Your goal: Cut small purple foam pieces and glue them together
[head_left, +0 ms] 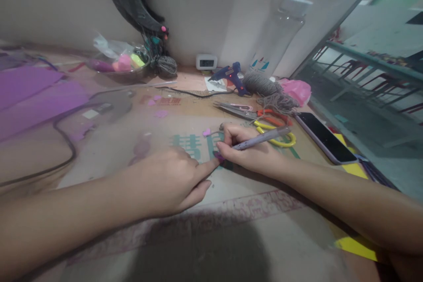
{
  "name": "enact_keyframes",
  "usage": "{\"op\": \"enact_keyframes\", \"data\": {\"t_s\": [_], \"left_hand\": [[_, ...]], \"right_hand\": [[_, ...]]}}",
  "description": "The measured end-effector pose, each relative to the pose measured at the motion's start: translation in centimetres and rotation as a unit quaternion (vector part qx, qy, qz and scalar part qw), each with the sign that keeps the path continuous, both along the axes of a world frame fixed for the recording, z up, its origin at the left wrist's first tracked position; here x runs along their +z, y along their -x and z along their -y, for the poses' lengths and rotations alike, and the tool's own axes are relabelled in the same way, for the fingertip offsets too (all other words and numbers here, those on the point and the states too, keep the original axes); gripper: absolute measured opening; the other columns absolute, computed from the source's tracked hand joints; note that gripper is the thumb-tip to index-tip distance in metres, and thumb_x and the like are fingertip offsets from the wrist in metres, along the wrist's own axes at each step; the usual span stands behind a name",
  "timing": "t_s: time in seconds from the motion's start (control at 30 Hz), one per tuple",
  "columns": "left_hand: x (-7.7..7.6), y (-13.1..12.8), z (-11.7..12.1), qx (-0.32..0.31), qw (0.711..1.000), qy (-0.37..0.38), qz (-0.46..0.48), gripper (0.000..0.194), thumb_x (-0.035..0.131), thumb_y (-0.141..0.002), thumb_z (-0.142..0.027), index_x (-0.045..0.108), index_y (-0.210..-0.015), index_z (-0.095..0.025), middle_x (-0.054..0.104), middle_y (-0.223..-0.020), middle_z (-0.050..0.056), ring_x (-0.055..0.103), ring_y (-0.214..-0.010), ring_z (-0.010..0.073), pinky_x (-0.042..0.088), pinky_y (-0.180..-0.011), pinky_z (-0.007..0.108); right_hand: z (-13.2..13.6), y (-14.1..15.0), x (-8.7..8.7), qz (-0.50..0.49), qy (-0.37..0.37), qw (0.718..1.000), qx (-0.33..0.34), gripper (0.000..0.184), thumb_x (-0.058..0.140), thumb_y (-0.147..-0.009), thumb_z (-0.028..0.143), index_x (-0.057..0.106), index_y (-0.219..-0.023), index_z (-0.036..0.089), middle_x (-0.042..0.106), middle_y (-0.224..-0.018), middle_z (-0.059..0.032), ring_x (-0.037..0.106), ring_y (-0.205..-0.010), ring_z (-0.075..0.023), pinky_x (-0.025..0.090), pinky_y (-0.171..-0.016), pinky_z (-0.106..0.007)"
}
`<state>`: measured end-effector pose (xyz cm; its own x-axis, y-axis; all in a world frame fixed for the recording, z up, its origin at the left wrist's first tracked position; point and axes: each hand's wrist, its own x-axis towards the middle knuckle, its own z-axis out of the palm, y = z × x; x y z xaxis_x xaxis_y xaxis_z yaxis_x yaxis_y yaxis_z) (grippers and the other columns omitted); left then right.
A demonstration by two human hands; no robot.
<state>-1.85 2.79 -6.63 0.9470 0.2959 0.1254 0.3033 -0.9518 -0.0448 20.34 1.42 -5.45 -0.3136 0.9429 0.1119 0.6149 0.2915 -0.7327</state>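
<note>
My right hand (246,145) is closed around a greyish-purple pen (261,138) that slants up to the right. The pen's tip is hidden behind my fingers. Just beneath them lies a small dark purple piece (218,155) on a printed cardboard sheet (238,189). My left hand (178,176) reaches in from the left with its index finger stretched to the edge of that piece; the thumb is apart and the other fingers are curled. A small light purple cutout (206,132) lies beyond the fingertips.
Scissors with orange handles (274,116), yellow handles (280,141) and a phone (325,137) lie to the right. Behind are a blue glue gun (231,77), grey yarn (264,88), a clear bottle (277,35) and a bowl (119,72). Purple sheets (33,97) and a dark cable (66,139) occupy the left.
</note>
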Motion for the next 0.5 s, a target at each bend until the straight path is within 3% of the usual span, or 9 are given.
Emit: {"op": "enact_keyframes", "data": {"t_s": [0.5], "left_hand": [[0.17, 0.02, 0.18, 0.004, 1.0, 0.011, -0.016, 0.042, 0.038, -0.099, -0.034, 0.056, -0.133, -0.016, 0.069, -0.066, 0.005, 0.065, -0.056, 0.0256, 0.046, -0.056, 0.038]], "right_hand": [[0.11, 0.17, 0.22, 0.015, -0.017, 1.0, -0.008, 0.025, 0.054, -0.081, 0.019, 0.037, -0.063, 0.023, 0.041, -0.06, 0.0064, 0.038, -0.055, -0.0097, 0.028, -0.051, -0.024]]}}
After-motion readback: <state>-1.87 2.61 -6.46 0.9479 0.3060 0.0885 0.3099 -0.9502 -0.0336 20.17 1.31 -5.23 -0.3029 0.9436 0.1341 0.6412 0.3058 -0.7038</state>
